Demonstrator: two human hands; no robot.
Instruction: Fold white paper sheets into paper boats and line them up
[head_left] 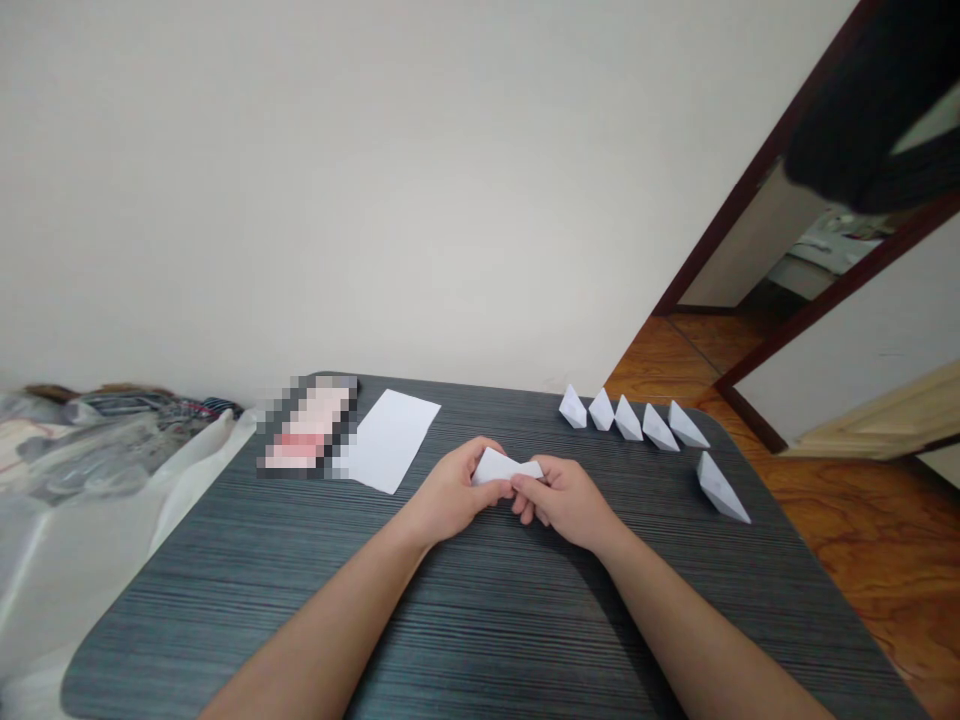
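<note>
left hand point(452, 492) and right hand point(568, 503): folded paper point(495, 466) gripped by both, clock centre, over dark table point(480, 620) | white sheet point(392, 442) laid at ten o'clock | five paper shapes point(628, 421) lined up at two | sixth shape point(720, 488) set at three

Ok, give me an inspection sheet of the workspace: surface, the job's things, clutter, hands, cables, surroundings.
Surface: dark, streaked tabletop with rounded corners.
Job's things: folded white paper in the hands; flat white paper to their left; five folded paper shapes in a row at far right; a sixth shape apart, nearer.
Clutter: pixelated item beside the flat white paper, unidentifiable.
Hands: left hand and right hand both grip the folded white paper.
Cables: nothing seen.
Surroundings: pale wall behind; dark red doorframe and wood-look floor right; plastic sheeting left; unclear dark object upper right.
</note>
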